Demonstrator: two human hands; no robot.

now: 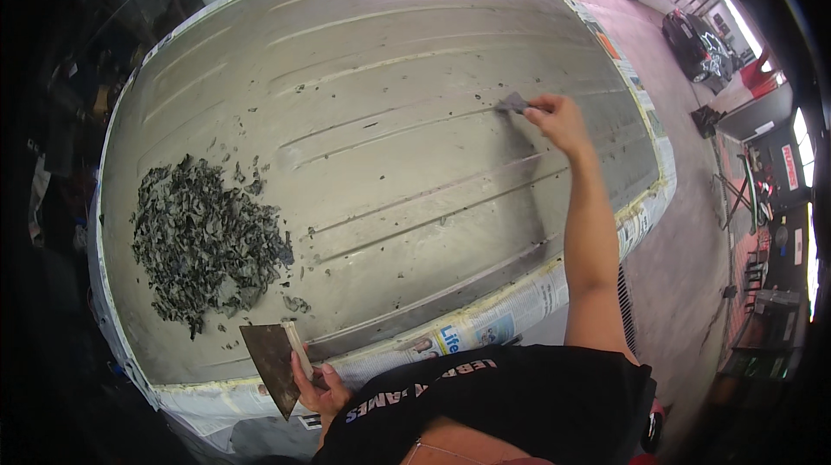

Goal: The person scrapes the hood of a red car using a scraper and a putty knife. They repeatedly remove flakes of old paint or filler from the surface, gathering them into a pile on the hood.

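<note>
A large ribbed vehicle roof [415, 136] in dull grey-beige spreads out in front of me. My left hand [324, 391] is closed around the pale handle of a wide flat scraper [270, 368] near the roof's front left edge. The scraper's dark blade stands tilted beside the handle. My right arm stretches far across the roof. In the fingers of my right hand [558, 123] is a small dark grey piece [514, 102], close to a raised rib; its exact kind is too small to tell. A heap of dark paint flakes [208, 244] lies on the roof's left part.
Newspaper [485, 324] and yellowish tape line the roof's edges. Loose flakes [297, 304] are scattered over the panel. On the right, a concrete floor [671, 214] leads to a dark car [699, 45]. A folding stand [744, 184] is at the far right.
</note>
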